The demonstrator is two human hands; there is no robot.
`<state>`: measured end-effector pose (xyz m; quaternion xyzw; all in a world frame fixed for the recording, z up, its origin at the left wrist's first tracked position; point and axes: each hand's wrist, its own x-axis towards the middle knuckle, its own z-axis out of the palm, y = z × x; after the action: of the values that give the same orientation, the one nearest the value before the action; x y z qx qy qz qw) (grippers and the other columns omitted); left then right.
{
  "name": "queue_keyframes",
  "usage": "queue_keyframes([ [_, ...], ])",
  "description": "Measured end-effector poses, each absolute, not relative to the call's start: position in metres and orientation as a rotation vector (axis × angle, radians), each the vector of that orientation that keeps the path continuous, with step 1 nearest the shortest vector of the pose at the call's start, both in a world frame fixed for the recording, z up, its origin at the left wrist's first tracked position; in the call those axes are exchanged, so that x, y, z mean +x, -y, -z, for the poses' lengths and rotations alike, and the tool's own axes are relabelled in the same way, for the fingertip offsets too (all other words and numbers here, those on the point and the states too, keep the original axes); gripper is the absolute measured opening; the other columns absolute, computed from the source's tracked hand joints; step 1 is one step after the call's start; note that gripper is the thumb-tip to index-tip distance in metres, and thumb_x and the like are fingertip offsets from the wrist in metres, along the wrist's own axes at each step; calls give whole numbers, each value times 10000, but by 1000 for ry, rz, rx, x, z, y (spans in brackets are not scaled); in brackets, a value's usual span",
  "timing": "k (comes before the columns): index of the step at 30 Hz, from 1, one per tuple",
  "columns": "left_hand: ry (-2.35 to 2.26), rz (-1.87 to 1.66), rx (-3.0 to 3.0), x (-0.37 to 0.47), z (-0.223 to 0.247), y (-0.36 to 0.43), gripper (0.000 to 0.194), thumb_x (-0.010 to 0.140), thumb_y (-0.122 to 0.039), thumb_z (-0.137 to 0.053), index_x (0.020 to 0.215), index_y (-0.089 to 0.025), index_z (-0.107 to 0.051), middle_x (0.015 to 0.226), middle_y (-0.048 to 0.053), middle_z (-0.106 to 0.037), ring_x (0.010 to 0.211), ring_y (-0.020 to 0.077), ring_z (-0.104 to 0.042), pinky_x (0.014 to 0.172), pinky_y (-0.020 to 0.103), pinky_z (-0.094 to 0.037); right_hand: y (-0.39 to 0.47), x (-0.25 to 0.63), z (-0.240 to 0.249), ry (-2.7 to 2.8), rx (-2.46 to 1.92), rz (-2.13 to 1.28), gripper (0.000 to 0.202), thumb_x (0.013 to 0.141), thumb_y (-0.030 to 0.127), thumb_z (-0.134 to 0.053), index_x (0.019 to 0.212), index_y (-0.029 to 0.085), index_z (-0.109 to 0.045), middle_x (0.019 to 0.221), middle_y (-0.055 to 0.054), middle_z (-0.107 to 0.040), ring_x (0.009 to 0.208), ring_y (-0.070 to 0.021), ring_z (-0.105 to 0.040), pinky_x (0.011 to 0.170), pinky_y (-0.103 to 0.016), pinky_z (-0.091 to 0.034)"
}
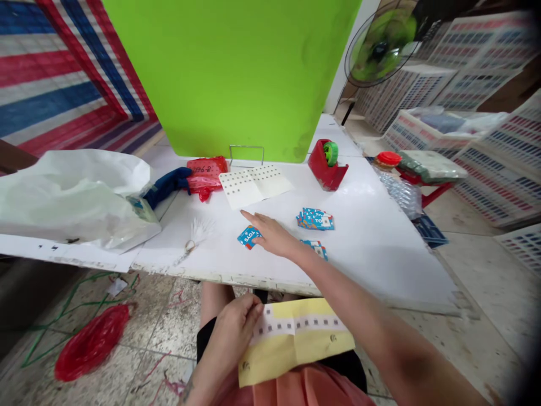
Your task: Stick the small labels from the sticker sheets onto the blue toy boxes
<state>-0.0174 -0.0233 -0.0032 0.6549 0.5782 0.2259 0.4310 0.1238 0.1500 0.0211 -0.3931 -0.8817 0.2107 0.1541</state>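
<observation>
Beyond the right hand (pixel 274 234), a dispenser (pixel 324 171) holds green tape (pixel 333 153).

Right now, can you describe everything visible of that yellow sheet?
The yellow sheet looks like thin paper, creased across its middle. A white band bearing small dark squares runs along it, with dark marks near two corners. It sits slightly tilted over dark shorts, the left hand pinching its upper left end.

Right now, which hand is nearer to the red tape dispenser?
Right. The right hand is over the tabletop, nearer the person and left of the red tape dispenser. The left hand is farther back, off the tabletop, holding the yellow printed sheet.
</observation>
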Motion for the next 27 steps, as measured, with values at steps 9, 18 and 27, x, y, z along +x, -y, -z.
queue_keyframes([
  [9,-1450,-566,1642,-20,5,25,250,936,-311,-378,792,-192,-544,737,3,-578,702,160,-528,629,246,-357,-163,128,-27,2687,-978,-770,787,736,60,-614,1420,320,-326,1181,-9,-659,1039,-177,-617,861,-285,-462],
  [18,-1501,-667,1989,-21,2,22,220,941,-225,-390,839,-196,-583,834,33,-625,807,183,-561,729,299,-422,-147,153,-20,2788,-730,-883,847,773,15,-532,1464,359,-185,1345,-8,-541,1211,-193,-507,946,-316,-423],
  [27,-1812,-449,2469,-17,9,-5,74,860,-191,-572,835,-200,-641,1364,115,-499,1278,342,-401,953,497,-377,-90,164,-27,2465,-1479,-443,791,833,90,-480,1492,254,-75,972,-93,-678,927,-241,-605,809,-362,-464],
])
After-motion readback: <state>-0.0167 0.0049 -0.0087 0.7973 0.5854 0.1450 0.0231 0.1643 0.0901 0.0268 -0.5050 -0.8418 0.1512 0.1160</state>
